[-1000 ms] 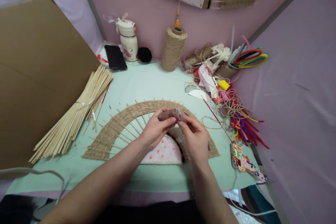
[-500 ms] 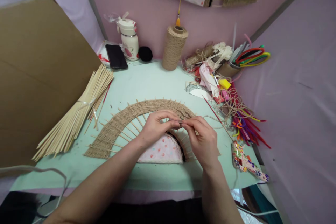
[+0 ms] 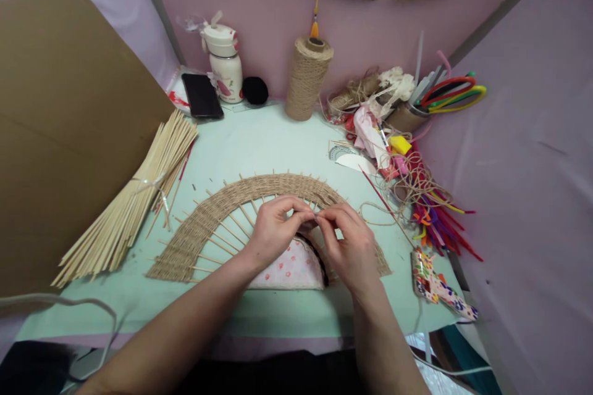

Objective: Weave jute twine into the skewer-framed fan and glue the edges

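Observation:
My left hand (image 3: pixel 278 228) and my right hand (image 3: pixel 349 244) meet fingertip to fingertip over the half-round woven fan (image 3: pixel 259 188). Both are closed in a pinch; whatever thin thing sits between the fingertips is too small to make out. Below them, the fan has a twine-woven outer band, bare wooden sticks fanning inward, and a white half-circle of cloth (image 3: pixel 290 265) with pink spots and a dark edge. My hands and forearms hide part of the sticks and the cloth.
A bundle of wooden sticks (image 3: pixel 127 197) lies left, beside a cardboard sheet (image 3: pixel 69 117). At the back stand a bottle (image 3: pixel 225 68) and a twine spool (image 3: pixel 306 83). On the right are tangled twine (image 3: pixel 417 176), pipe cleaners (image 3: pixel 445 228) and a patterned glue gun (image 3: pixel 433 281).
The fingertips of both hands have drawn slightly closer together, and my right hand has shifted a little left. The camera view has moved slightly; the fan lies as before.

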The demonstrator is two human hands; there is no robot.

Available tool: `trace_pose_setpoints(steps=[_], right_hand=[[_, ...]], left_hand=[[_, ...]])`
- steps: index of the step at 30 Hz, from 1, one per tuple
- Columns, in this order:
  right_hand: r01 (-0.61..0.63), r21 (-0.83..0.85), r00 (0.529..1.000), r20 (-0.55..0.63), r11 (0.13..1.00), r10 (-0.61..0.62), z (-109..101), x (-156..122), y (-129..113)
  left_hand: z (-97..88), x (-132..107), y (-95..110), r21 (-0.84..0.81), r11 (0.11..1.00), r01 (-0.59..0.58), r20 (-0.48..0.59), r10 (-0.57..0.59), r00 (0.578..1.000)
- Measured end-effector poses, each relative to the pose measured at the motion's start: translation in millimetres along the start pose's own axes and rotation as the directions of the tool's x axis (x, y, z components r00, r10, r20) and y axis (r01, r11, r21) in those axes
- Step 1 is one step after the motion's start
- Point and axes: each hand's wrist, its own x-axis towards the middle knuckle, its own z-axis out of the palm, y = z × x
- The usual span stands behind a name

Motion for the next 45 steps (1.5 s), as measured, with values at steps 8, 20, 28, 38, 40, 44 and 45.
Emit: trace_pose_setpoints(steps=[8, 20, 28, 38, 40, 44, 45], right_hand=[[-0.244, 0.196, 0.969, 0.000, 0.950, 0.249, -14, 7, 16], [-0.277, 0.323, 0.960, 0.046, 0.905, 0.277, -4, 10, 19], [-0.263, 0.315, 0.964, 0.053, 0.912, 0.260, 2, 8, 18], [-0.219, 0.303, 0.975, 0.036, 0.927, 0.219, 0, 12, 17], [-0.217, 0.311, 0.976, 0.034, 0.925, 0.217, 0, 11, 18], [-0.209, 0.318, 0.977, 0.035, 0.925, 0.208, 0, 9, 17], [-0.207, 0.318, 0.978, 0.034, 0.925, 0.207, 0, 9, 17]], left_hand=[[-1.0, 4, 3, -0.306, 0.905, 0.295, 0.160, -0.257, 0.953], [-3.2, 7, 4, -0.084, 0.987, 0.135, 0.050, -0.131, 0.990], [1.9, 2, 2, -0.163, 0.979, 0.121, -0.067, -0.133, 0.989], [2.9, -2, -3, -0.144, 0.986, 0.089, 0.067, -0.080, 0.995], [3.2, -2, -4, -0.156, 0.983, 0.100, 0.089, -0.087, 0.992], [3.5, -1, -3, -0.148, 0.986, 0.078, 0.071, -0.068, 0.995], [3.4, -1, -3, -0.147, 0.987, 0.067, 0.070, -0.057, 0.996]])
